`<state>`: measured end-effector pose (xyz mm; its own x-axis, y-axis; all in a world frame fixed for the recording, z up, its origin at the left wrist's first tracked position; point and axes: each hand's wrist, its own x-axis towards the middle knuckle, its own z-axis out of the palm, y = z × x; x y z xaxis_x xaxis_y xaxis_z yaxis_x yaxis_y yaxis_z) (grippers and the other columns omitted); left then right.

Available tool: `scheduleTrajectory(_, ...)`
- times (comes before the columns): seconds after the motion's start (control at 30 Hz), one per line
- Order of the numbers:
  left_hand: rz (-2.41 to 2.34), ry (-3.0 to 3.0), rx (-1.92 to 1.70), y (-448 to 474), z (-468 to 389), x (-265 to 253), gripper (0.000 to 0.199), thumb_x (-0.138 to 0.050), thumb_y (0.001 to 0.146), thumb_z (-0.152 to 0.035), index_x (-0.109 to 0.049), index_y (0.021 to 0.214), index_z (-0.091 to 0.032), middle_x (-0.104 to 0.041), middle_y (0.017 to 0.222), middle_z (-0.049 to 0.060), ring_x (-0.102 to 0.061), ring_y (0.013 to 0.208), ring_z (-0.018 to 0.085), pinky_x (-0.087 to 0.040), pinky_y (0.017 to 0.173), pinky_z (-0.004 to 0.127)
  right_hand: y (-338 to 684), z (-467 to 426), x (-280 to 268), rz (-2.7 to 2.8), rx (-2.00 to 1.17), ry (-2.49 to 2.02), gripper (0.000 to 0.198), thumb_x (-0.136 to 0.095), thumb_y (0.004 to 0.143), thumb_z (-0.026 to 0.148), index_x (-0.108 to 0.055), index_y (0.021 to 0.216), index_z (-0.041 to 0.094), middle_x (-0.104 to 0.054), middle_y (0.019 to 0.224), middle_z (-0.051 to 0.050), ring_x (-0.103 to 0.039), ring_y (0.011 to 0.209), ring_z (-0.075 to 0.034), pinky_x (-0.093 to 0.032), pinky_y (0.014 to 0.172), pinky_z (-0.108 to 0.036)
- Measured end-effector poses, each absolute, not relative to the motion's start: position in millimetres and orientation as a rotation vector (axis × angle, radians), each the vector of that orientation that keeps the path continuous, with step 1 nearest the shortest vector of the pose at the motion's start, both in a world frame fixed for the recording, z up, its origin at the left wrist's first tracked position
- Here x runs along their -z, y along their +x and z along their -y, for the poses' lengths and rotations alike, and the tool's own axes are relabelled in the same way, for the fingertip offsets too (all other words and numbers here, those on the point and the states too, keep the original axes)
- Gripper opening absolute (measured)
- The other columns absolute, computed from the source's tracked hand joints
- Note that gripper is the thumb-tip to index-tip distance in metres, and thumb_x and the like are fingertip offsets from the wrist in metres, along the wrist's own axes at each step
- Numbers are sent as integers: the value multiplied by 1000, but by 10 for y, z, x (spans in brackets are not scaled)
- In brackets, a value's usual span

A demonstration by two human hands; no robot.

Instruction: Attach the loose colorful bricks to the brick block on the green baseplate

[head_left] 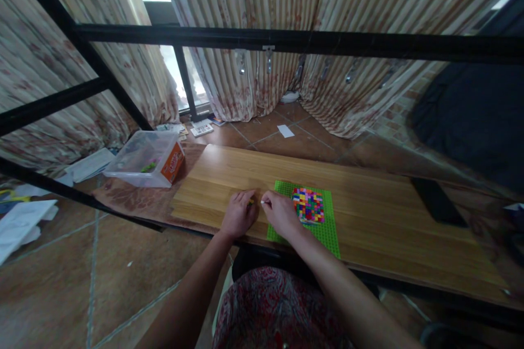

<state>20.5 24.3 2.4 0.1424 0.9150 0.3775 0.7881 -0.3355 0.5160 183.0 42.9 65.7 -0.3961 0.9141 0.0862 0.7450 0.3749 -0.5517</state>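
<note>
Head view: we see the multicoloured brick block (309, 206) built up on the green baseplate (333, 234); our right hand (281, 215) pinches a white piece (262, 202), apart from the block; whether our left hand (238, 215) grips the yellow piece (251, 202), and how much remains, we cannot tell.

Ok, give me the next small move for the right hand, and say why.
Probably carry the small white piece over to the multicoloured block and press it on: the right hand seems to pinch that piece at its fingertips, and the block stands close by on the green baseplate.
</note>
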Motion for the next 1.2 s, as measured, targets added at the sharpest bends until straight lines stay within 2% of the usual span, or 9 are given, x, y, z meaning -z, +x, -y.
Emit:
scheduleTrajectory(0.3, -1718, 2246, -914, 196, -231, -35, 40, -51, 85, -16, -55, 125, -18, -65, 121, 9, -56, 115, 24, -47, 101, 42, 2360, -337, -827, 2033, -577, -1366, 12, -53, 88, 21, -61, 79, 21, -65, 79, -2, -59, 74, -16, -41, 71, -28)
scheduleTrajectory(0.5, -1715, 2259, -923, 190, -240, -31, 39, -51, 85, -15, -55, 124, -18, -64, 122, 9, -57, 115, 24, -47, 101, 43, 3046, -592, -809, 1914, -457, -1597, 15, -52, 84, 30, -63, 78, 21, -66, 77, -3, -58, 70, -18, -42, 68, -30)
scheduleTrajectory(0.9, -1715, 2259, -931, 187, -242, -51, 38, -52, 85, -17, -56, 123, -19, -65, 120, 9, -57, 115, 24, -48, 100, 44, 3153, -878, -702, 2189, -359, -1569, 10, -55, 84, 22, -64, 80, 20, -65, 86, -5, -60, 80, -18, -41, 74, -28)
scheduleTrajectory(1.2, -1701, 2248, -939, 195, -238, -53, 38, -51, 85, -16, -55, 123, -19, -65, 120, 9, -57, 115, 24, -48, 99, 43, 3148, -928, -786, 2256, -408, -1583, 12, -58, 82, 17, -66, 74, 20, -68, 79, -3, -59, 72, -16, -40, 68, -26)
